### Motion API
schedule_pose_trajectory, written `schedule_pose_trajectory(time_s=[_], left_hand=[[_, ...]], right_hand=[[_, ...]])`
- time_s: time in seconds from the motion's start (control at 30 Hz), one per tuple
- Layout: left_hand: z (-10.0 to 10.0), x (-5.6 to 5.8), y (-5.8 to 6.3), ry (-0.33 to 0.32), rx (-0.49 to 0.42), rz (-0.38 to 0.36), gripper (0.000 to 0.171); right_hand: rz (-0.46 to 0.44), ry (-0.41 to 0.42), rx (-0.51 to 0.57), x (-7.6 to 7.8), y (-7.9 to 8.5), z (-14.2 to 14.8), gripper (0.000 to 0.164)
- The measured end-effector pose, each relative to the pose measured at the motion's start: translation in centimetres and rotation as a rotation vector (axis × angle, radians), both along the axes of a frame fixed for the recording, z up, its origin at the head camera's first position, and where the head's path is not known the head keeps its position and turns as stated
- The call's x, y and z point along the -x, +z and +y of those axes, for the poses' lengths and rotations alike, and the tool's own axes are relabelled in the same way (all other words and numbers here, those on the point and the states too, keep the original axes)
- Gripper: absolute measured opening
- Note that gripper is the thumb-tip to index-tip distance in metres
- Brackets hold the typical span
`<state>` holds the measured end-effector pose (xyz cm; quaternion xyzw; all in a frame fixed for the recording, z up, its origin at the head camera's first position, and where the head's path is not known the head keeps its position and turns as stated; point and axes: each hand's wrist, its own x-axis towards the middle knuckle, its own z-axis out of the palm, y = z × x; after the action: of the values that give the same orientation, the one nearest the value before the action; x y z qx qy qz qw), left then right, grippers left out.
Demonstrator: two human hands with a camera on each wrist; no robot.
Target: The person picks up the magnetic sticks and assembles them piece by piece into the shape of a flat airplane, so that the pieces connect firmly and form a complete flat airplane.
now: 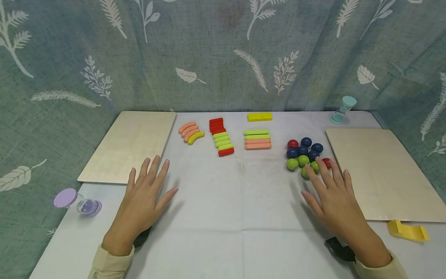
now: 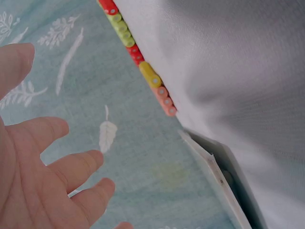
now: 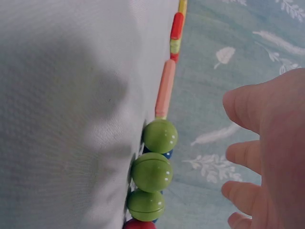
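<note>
My left hand (image 1: 143,199) hovers palm down with spread, straight fingers, its fingertips over the near edge of a pale wooden board (image 1: 134,143). My right hand (image 1: 332,203) is held the same way; its fingertips overlap a cluster of green balls (image 1: 292,164), dark blue balls (image 1: 302,150) and red balls (image 1: 292,144). In the right wrist view a gap shows between the fingers and the green balls (image 3: 152,172). Both hands hold nothing. Between them, farther back, lie short red and lime sticks (image 1: 221,138), longer lime and peach bars (image 1: 258,144), and curved peach pieces (image 1: 188,129) beside a yellow curved piece (image 1: 196,138).
A second wooden board (image 1: 386,174) lies at the right, a yellow cradle-shaped block (image 1: 408,231) at its near edge. A purple hourglass (image 1: 91,208) is at the left, a teal hourglass (image 1: 337,116) at back right. A yellow bar (image 1: 259,117) lies near the back curtain (image 1: 216,58).
</note>
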<state>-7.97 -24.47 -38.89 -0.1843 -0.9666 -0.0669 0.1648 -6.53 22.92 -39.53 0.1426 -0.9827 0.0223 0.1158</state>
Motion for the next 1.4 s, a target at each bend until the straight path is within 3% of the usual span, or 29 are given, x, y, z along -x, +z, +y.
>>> schedule_pose_trajectory(time_s=[0.6, 1.03, 1.23, 1.4], left_hand=[[0.8, 0.0, 0.0, -0.024, 0.061, -0.046, 0.074], [2.1, 1.3, 1.8, -0.079, 0.120, -0.059, 0.073], [2.8, 2.6, 1.5, -0.105, 0.109, -0.083, 0.072], [3.4, 5.3, 1.6, -0.121, 0.025, -0.034, 0.061]], right_hand=[[-0.021, 0.011, 0.017, 0.0, -0.1, -0.2, 0.077], [-0.006, 0.089, -0.003, 1.6, 1.3, -0.6, 0.080], [-0.014, 0.119, -0.020, 2.9, 2.1, -2.9, 0.078], [-0.018, 0.186, 0.013, 4.4, 2.7, -6.2, 0.074]])
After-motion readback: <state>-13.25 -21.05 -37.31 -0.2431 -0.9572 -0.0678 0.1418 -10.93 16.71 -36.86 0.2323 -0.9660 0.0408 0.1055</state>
